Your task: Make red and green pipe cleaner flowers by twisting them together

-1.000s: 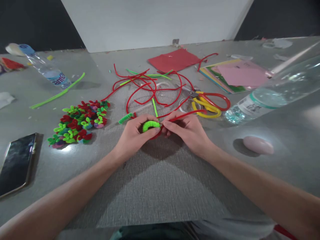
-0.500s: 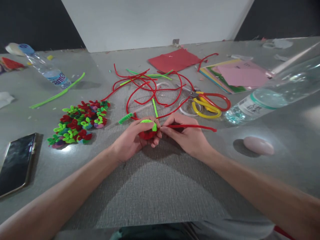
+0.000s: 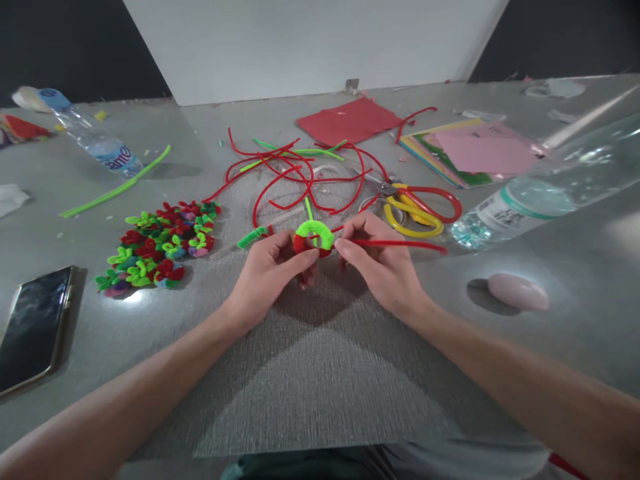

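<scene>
Grey counter [image 3: 320, 387] meets a white panel [image 3: 310, 50] at twelve o'clock; over its centre, my left hand [image 3: 267, 270] pinches a fuzzy green-and-red pipe-cleaner ring [image 3: 316, 227], my right hand [image 3: 383, 270] a red fuzzy strand [image 3: 413, 245] pointing to three.

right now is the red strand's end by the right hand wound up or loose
Loose: the red strand extends past the right hand, its tip pointing away from the ring.
</scene>
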`<state>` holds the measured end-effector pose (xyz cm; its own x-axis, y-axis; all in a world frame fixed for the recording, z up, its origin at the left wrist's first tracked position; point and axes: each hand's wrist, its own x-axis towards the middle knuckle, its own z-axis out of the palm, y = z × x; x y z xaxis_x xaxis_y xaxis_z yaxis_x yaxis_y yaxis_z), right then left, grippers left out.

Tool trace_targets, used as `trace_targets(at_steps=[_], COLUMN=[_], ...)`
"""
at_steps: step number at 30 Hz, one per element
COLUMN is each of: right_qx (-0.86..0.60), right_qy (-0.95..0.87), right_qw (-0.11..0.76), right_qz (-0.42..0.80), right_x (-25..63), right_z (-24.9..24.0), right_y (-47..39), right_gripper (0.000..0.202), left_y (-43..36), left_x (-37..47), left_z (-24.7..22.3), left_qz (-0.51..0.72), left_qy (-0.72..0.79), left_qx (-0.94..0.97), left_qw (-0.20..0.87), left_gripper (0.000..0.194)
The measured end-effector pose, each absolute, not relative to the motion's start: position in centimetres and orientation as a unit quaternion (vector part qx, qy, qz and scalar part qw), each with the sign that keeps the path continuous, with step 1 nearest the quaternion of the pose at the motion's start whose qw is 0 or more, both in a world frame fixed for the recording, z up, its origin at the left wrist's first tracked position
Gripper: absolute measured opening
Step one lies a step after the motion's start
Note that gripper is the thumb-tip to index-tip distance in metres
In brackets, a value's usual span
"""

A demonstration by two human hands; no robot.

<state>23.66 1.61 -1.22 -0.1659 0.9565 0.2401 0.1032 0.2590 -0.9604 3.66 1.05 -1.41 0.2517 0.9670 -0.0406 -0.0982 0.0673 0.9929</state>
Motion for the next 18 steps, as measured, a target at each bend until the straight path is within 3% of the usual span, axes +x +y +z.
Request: trace_targets(at_steps=[3,6,11,18], right_qx=[-0.386,-0.388,-0.413,-0.413], right_qy=[-0.625,-0.651,-0.632,-0.648], right_qw=[0.441,0.398,0.42,0.404], right_qz=[0.516,0.517,0.504,0.496], right_x=[23.56,23.61,23.62,23.69], right_z=[-1.42,-1.48,-1.25,-1.32], right_y=[1.79,1.96,2.17,2.35], right_gripper=[0.021,0.01,0.006,0.007], left_y=[1.02,0.98,1.17,1.24], left_x=[3.67,3.76,3.58,3.42], left_z=[-1.26,-1.05,-1.18,-1.32], left_qz=[0.427,0.42,0.442,0.427], left_qy=[0.417,0.417,0.421,0.37], left_qx=[0.551,0.559,0.538,0.518], left_qw=[0.584,0.58,0.581,0.642], left_gripper=[0.01,0.007,0.013,0.006])
